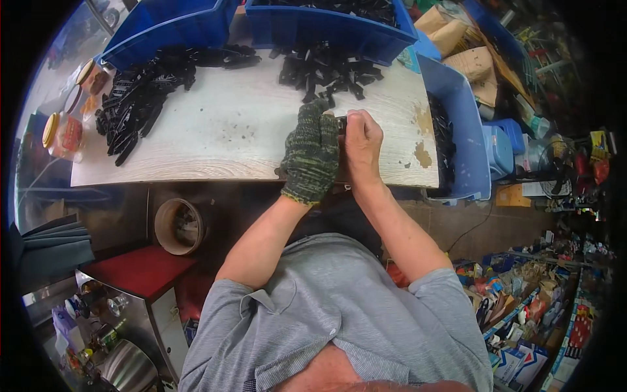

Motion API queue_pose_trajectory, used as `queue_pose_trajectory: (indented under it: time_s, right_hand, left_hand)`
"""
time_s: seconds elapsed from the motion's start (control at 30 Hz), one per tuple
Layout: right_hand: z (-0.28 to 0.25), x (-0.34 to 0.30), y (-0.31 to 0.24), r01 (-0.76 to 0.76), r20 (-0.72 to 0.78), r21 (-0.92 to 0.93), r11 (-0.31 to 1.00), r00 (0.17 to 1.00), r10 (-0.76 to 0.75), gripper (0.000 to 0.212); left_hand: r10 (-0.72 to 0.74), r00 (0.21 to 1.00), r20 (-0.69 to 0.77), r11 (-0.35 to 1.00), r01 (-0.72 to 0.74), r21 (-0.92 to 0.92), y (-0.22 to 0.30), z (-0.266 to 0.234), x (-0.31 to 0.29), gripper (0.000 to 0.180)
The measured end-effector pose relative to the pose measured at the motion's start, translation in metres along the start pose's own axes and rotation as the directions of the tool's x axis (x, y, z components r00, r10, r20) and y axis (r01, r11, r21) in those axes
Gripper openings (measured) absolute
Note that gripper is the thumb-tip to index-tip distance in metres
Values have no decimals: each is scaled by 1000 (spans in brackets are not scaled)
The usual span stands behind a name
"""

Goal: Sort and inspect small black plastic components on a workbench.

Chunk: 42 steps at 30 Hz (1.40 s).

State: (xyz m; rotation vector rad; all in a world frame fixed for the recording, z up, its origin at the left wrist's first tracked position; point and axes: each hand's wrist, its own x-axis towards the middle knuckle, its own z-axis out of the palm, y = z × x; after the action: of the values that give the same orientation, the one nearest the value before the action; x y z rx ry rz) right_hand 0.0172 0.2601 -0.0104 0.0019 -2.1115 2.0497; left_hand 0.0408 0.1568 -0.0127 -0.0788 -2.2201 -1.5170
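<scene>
My left hand (308, 151), in a dark green and black knit glove, is closed near the front edge of the white worktable (222, 140). Beside it my bare right hand (363, 145) is closed too, its thumb and fingers pinched together. A small black plastic piece (341, 124) shows between both hands; most of it is covered by the fingers. Just beyond them lies a loose heap of short black plastic pieces (320, 68). Long black strips (140, 91) are piled at the table's left side.
Two blue bins (326, 26) (166, 36) stand along the table's far edge, one holding black pieces. A lighter blue tub (467, 137) with black parts adjoins the right edge. Jars (63, 134) stand at left. A round bucket (177, 227) sits below the table.
</scene>
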Motion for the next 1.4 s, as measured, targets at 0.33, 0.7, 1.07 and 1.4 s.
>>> queue_pose_trajectory:
  time_s: [0.33,0.7,1.07,1.4]
  right_hand:
    - [9,0,-11,36,-109,79,996,994,-27,34]
    - [1,0,1,8,-32,-19,1000,999,-9,31]
    - [4,0,-7,-25,88,49,998,996,21,32]
    - [8,-10,-25,-188,67,255,949,982,177,32]
  left_hand:
    - [-4,1000,-12,1000,5,23,0,-7,9,28]
    - [-71,997,36,994,73,-79,3,-8,6,22]
    - [-38,999,16,997,37,61,6,-13,4,20]
    - [133,988,-76,978,-118,175,-4,-27,-7,19]
